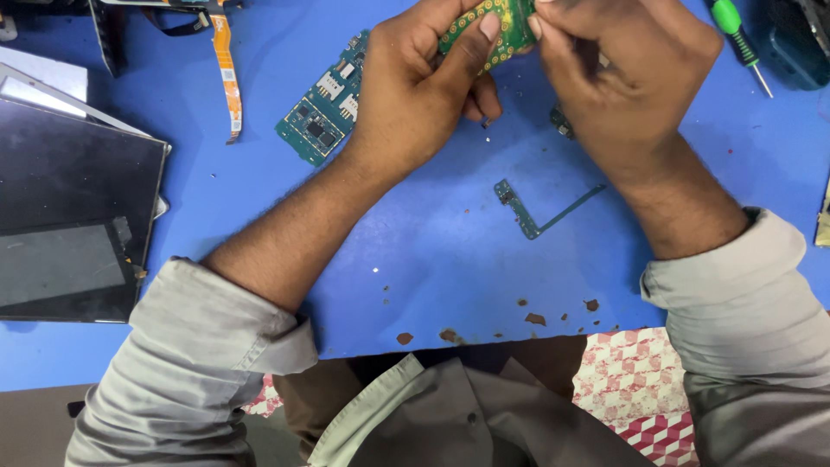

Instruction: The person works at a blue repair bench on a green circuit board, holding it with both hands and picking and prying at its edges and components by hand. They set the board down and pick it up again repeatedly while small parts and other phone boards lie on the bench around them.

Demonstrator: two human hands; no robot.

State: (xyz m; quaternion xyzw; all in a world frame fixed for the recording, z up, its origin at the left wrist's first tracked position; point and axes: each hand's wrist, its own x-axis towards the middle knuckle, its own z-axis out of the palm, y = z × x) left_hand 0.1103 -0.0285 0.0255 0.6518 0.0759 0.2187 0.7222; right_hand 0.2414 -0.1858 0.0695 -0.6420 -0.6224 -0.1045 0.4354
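My left hand and my right hand meet at the top of the view, both pinching a small green circuit board with rows of gold pads. The left thumb lies across the board's face; the right fingers grip its right end. Part of the board is hidden by my fingers. Below the left hand a larger teal circuit board with metal slots lies flat on the blue work surface. A thin L-shaped teal flex strip lies below my hands.
A dark glass screen panel lies at the left edge. An orange ribbon cable hangs near the top left. A green-handled screwdriver rests at the top right. Small brown crumbs dot the surface's near edge.
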